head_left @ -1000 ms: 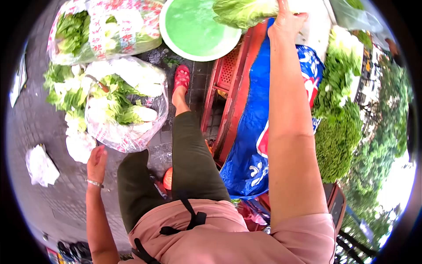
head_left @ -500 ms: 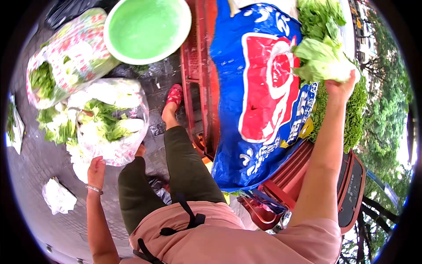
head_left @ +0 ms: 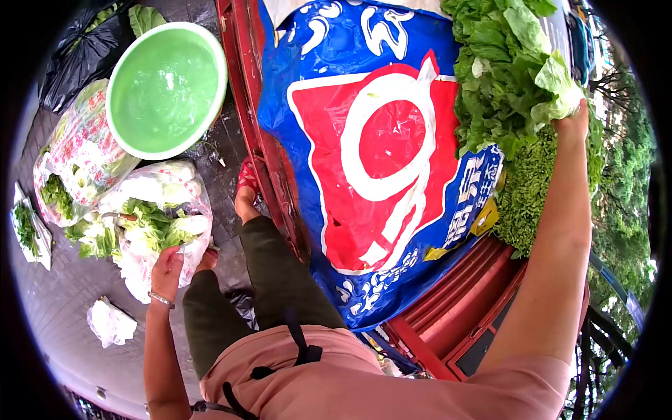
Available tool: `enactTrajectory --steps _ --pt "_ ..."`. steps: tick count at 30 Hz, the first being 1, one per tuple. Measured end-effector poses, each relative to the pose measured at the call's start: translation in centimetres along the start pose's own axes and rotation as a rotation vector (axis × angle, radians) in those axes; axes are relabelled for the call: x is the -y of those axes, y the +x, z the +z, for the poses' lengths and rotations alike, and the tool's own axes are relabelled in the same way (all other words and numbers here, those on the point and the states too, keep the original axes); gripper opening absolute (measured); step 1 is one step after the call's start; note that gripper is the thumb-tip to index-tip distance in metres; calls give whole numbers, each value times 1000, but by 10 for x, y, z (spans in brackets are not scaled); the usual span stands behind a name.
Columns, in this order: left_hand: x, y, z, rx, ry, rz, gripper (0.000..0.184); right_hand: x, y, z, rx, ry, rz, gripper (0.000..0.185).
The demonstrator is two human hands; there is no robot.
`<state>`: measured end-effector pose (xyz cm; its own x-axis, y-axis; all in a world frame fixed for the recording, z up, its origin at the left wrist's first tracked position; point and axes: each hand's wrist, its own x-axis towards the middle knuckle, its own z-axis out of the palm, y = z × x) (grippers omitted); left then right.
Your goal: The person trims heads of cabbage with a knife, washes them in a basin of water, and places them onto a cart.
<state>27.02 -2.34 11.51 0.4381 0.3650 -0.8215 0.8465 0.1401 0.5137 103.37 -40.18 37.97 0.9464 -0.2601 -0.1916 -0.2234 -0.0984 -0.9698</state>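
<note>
My right hand (head_left: pixel 574 120) is closed around the pale base of a leafy lettuce (head_left: pixel 556 87) at the top right. It lies against a pile of loose green lettuce (head_left: pixel 490 70) at the edge of a blue printed tarp (head_left: pixel 280 98). Beneath my right forearm is a mass of small-leaved greens (head_left: pixel 525 203). Down on the left, my left hand (head_left: pixel 166 273) has its fingers drawn together beside a clear, red-patterned plastic bag (head_left: pixel 178 175); anything pinched there is too small to name. Pale lettuce heads (head_left: pixel 150 227) fill that bag, and a brown handle-like piece (head_left: pixel 128 217) rests on them.
A green basin of water (head_left: pixel 164 91) stands on the ground beside a red metal cart frame (head_left: pixel 248 91). Behind are another patterned bag of greens (head_left: pixel 84 147) and a black plastic bag (head_left: pixel 80 56). A white crumpled bag (head_left: pixel 110 322) lies on the pavement.
My right hand has brought the lettuce against the pile beside the tarp. My left hand's fingers have gone from stretched out to drawn together. The view has shifted toward the cart.
</note>
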Motion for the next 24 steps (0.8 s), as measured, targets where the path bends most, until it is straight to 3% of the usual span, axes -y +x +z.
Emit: enactTrajectory --steps 1,2,3,4,7,10,12,15,18,19,20,21,22,23,24 --pt "-9 1 2 6 18 -1 26 -4 24 -5 81 -16 -1 48" --pt "-15 2 3 15 35 -6 26 -9 24 7 13 -145 -68 45" --pt "-20 3 3 20 46 -27 26 -12 22 19 -120 -322 19 46" --pt "-20 3 6 13 42 -34 26 -15 58 3 -36 -604 -59 43" --pt "-13 6 15 -16 46 -5 27 -34 69 5 -60 -1193 -217 37" --pt "0 4 18 -8 88 -66 30 -37 68 3 -51 -1503 -420 31" --pt "3 -1 22 -51 142 -29 29 -33 48 12 -96 -1557 -645 28" --pt "21 -10 22 -100 37 -121 34 -10 -39 63 -155 -1314 -1224 24" --pt "56 -20 17 -131 22 -243 37 -18 -157 135 174 -894 -1558 21" --pt "74 -23 17 -145 19 -279 36 -43 -201 163 418 -771 -1487 21" --pt "92 -25 16 -162 45 -284 35 -71 -256 188 708 -591 -1129 20" --pt "112 -25 16 -179 69 -289 35 -109 -305 217 953 -460 -901 19" --pt "130 -26 14 -196 93 -295 34 -150 -338 230 1121 -494 -816 20" --pt "145 -26 12 -200 80 -299 34 -190 -393 237 1067 -703 -736 25" --pt "160 -25 10 -206 67 -305 34 -230 -453 256 1211 -679 -425 17"
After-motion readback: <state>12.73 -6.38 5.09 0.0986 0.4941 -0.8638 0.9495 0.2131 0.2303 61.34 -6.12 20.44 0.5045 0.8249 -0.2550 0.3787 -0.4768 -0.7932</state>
